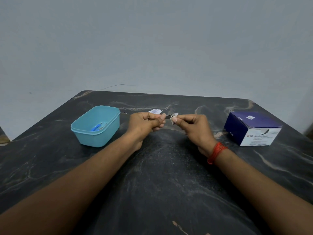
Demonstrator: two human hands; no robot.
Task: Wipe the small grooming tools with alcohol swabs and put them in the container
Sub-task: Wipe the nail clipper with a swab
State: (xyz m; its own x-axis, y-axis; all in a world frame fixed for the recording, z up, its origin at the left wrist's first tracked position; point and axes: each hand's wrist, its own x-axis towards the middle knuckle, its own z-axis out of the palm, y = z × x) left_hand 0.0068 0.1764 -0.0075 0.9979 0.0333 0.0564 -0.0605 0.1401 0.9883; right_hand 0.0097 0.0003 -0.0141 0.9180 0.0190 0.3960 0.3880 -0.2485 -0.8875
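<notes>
Between the hands [147, 122] [194, 127], tool [168, 116] inside swab [174, 118]

A single wide-angle camera, worn on the person's head, looks forward and down along both forearms. The fingers [161, 117] of the left hand [146, 122] and right hand [194, 128] meet just above frame centre, at arm's reach from the lens. The dark marbled table [160, 180] spreads nearer than the fingers, with the blue container [94, 139] to their left, the alcohol swab box [250, 127] to their right and a pale wall [152, 41] beyond them.
</notes>
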